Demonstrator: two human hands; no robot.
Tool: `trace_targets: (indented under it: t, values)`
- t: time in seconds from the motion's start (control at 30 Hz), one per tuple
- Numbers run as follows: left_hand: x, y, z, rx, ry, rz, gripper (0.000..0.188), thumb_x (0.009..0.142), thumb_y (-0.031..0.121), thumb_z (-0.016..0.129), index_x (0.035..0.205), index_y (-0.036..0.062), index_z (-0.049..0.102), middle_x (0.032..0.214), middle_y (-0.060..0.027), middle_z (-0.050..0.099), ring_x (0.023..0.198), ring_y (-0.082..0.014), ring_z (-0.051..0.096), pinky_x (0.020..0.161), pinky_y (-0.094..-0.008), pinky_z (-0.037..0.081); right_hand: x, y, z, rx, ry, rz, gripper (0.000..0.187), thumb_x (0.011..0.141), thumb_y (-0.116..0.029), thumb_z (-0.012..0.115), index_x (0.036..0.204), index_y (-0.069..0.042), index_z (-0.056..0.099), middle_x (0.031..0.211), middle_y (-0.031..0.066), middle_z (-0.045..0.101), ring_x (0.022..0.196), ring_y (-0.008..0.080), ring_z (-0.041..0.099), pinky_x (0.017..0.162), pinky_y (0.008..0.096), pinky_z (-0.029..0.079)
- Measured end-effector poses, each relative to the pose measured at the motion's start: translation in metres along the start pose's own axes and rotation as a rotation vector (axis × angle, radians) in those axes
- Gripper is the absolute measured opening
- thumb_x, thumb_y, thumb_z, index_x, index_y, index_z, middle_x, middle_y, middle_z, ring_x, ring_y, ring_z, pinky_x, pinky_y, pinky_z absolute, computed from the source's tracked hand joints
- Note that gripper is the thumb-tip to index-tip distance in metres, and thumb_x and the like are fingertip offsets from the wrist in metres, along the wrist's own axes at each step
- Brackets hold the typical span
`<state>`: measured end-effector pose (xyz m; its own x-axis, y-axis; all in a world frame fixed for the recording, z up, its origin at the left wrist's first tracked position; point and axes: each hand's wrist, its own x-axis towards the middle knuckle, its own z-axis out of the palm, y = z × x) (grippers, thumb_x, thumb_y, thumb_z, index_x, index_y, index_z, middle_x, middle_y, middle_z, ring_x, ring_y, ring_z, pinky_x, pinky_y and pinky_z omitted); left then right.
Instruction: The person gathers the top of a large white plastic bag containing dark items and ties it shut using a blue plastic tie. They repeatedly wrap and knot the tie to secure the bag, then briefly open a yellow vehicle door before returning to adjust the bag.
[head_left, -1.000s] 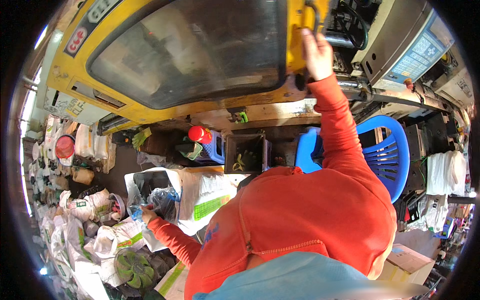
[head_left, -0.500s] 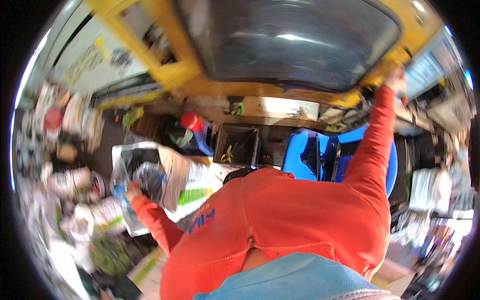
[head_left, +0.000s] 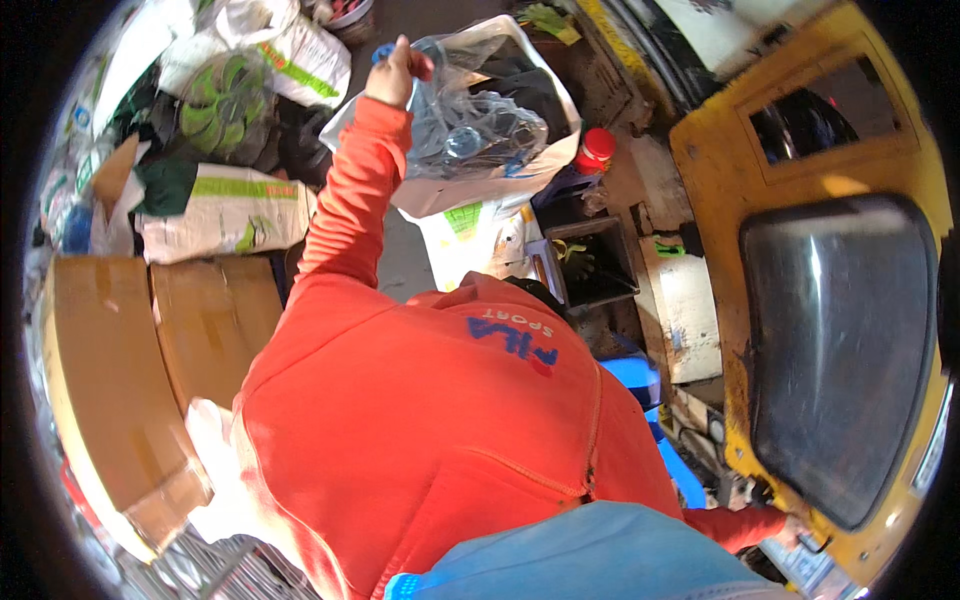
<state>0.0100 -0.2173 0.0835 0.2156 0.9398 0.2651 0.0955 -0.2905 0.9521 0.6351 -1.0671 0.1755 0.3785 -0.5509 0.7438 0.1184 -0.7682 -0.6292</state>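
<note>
My left hand (head_left: 395,78) is raised at the upper middle, fingers closed around a clear plastic bottle with a blue cap (head_left: 381,53). Just beside it stands a big white sack (head_left: 450,196) with its mouth wide, full of clear plastic bottles (head_left: 463,142) and dark film. My right arm stretches to the lower right, where my right hand (head_left: 793,531) grips the lower corner of a yellow frame (head_left: 720,200). A dark, scuffed window pane (head_left: 840,350) is set in that frame. The right fingertips are small and partly hidden.
Cardboard boxes (head_left: 110,370) stand at the left, near a printed white sack (head_left: 225,212) and a green fan blade (head_left: 218,105). A dark crate (head_left: 592,262) holds gloves, near a red lid (head_left: 597,146). Blue plastic (head_left: 632,374) shows beside my body.
My view and body have turned left, so the yellow frame now lies at the right and the white sack at the top. My left arm has stretched out further; my right hand stays on the frame.
</note>
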Motion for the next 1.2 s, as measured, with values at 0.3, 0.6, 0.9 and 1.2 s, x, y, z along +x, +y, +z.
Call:
trace_targets:
  t: [0.3,0.6,0.9,1.2]
  values:
    - [0.077,-0.016,-0.069,-0.026,0.037,-0.027,0.065,0.093,0.058,0.027,0.057,0.0086,0.049,0.047,-0.0011,0.037,0.043,-0.0124,0.035,0.044,-0.0259,0.029,-0.417,-0.316,-0.017,0.677,-0.954,-0.944,0.028,0.084,-0.028,0.062,0.1,-0.005,0.06,0.114,0.0159,0.058,0.102,0.0323,0.054,0.091,0.0443,0.041]
    - [0.066,0.015,-0.074,-0.272,0.027,-0.105,0.049,0.095,0.045,0.036,0.059,0.0112,0.038,0.051,-0.0004,0.034,0.044,-0.0119,0.03,0.044,-0.0253,0.026,-0.65,-0.564,-0.143,1.413,-1.655,-1.598,0.062,0.078,-0.046,0.061,0.127,-0.01,0.048,0.128,0.0098,0.05,0.121,0.0292,0.045,0.105,0.0466,0.024]
    - [0.067,0.028,-0.08,-0.36,0.083,-0.215,0.043,0.095,0.033,0.037,0.057,0.0117,0.037,0.051,0.0017,0.034,0.045,-0.0092,0.028,0.045,-0.0246,0.023,-0.715,-0.612,-0.05,1.261,-1.404,-1.505,0.067,0.083,-0.051,0.055,0.136,-0.013,0.038,0.137,0.0086,0.042,0.127,0.0305,0.038,0.106,0.0452,0.024]
    - [0.101,0.037,-0.069,-0.512,0.118,-0.246,0.05,0.095,0.034,0.036,0.05,0.0127,0.032,0.047,0.0011,0.029,0.042,-0.011,0.024,0.044,-0.0265,0.019,-0.735,-0.64,-0.048,0.887,-1.658,-1.795,0.081,0.076,-0.065,0.053,0.139,-0.017,0.035,0.141,0.0127,0.036,0.128,0.0327,0.036,0.107,0.0479,0.024]
